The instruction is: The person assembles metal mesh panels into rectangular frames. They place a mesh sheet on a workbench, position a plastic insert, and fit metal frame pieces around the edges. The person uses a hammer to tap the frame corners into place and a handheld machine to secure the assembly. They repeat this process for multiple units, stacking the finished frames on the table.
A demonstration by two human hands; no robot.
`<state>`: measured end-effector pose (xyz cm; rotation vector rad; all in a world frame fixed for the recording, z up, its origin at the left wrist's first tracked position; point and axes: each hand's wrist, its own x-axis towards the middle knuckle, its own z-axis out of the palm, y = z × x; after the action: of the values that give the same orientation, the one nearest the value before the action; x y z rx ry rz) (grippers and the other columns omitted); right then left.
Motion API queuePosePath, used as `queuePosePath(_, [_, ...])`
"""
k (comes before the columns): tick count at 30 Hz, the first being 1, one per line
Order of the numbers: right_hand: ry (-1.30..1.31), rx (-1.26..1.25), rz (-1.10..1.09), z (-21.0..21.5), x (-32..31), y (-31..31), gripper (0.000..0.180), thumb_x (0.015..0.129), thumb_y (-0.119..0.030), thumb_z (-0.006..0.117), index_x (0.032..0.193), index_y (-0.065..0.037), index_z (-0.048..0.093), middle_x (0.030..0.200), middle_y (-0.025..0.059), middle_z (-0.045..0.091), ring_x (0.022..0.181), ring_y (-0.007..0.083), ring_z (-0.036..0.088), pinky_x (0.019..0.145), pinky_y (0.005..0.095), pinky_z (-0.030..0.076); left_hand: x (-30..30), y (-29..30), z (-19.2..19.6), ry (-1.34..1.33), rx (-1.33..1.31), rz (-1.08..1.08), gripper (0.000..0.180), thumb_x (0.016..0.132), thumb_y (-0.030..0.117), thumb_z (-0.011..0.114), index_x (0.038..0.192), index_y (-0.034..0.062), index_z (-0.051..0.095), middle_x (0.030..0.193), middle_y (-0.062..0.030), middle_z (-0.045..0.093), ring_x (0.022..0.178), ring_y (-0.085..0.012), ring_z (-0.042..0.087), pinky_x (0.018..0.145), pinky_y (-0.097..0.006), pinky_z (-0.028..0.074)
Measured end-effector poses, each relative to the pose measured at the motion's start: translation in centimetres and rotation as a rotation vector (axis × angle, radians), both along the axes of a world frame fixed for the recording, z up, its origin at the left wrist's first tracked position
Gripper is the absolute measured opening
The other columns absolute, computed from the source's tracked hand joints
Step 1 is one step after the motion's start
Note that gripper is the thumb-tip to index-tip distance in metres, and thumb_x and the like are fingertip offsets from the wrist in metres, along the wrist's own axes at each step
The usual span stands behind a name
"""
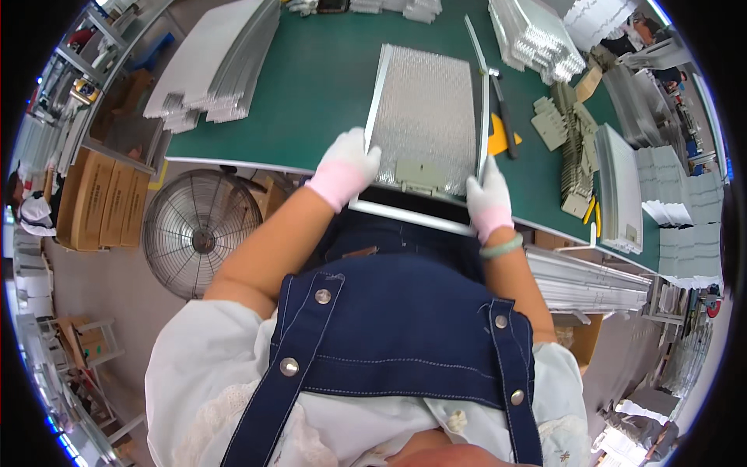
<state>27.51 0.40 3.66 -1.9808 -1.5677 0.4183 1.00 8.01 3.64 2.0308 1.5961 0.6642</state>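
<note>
A silver mesh filter panel [428, 101] lies over the table's near edge, with pale metal frame strips along its left and right sides. A grey-green latch plate [418, 174] sits at its near end. My left hand [347, 167], in a white and pink glove, is closed on the panel's left edge, thumb on top. At the near right corner, my right hand [489, 201], gloved alike, closes around the right frame strip [484, 124]. Another white frame strip [412, 215] runs across in front of the panel, with a dark gap between them.
A hammer [506, 117] and an orange-yellow piece [502, 136] lie right of the panel on the green table [327, 78]. Stacked panels [218, 54] stand far left, more mesh sheets [537, 35] far right. Latch plates [576, 148] pile up at right. A floor fan [201, 233] stands left.
</note>
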Motion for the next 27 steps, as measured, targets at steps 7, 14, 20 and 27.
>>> queuePosePath(7, [0.143, 0.105, 0.001, 0.1, -0.6, -4.3, 0.064, 0.081, -0.018, 0.073, 0.133, 0.008, 0.047, 0.110, 0.0226, 0.065, 0.095, 0.0318, 0.066, 0.086, 0.0366, 0.052, -3.4, -5.4, 1.0, -0.132, 0.007, 0.006, 0.039, 0.085, 0.031, 0.070, 0.094, -0.0046, 0.058, 0.085, -0.0217, 0.065, 0.083, -0.0362, 0.065, 0.078, -0.043, 0.050])
queuePosePath(14, [0.862, -0.084, -0.215, -0.7, -1.8, -8.2, 0.061, 0.088, -0.010, 0.070, 0.134, 0.010, 0.037, 0.098, 0.0138, 0.063, 0.078, 0.0143, 0.063, 0.068, 0.0255, 0.054, -4.1, -7.8, -0.6, -0.547, -0.706, 0.024, 0.039, 0.093, 0.036, 0.066, 0.097, -0.0022, 0.064, 0.079, -0.0063, 0.063, 0.073, -0.0135, 0.061, 0.068, -0.028, 0.050])
queuePosePath(20, [1.176, -0.049, -0.281, -0.3, -2.1, -6.8, 0.053, 0.089, -0.003, 0.066, 0.132, 0.013, 0.038, 0.094, 0.0130, 0.064, 0.077, 0.0148, 0.064, 0.066, 0.0234, 0.055, -5.0, -7.6, -0.9, -1.005, -0.874, 0.126, 0.043, 0.092, 0.034, 0.068, 0.111, -0.0030, 0.058, 0.091, -0.0076, 0.062, 0.077, -0.0146, 0.063, 0.070, -0.028, 0.054])
queuePosePath(27, [1.208, -0.239, -0.232, -0.9, -1.6, -7.8, 0.037, 0.089, -0.007, 0.068, 0.119, 0.007, 0.051, 0.091, 0.0092, 0.064, 0.076, 0.0134, 0.063, 0.068, 0.0258, 0.054, -6.7, -7.7, -1.3, -0.625, -0.807, 0.005, 0.034, 0.092, 0.034, 0.068, 0.100, 0.0002, 0.065, 0.083, -0.0033, 0.066, 0.075, -0.0105, 0.060, 0.073, -0.024, 0.048])
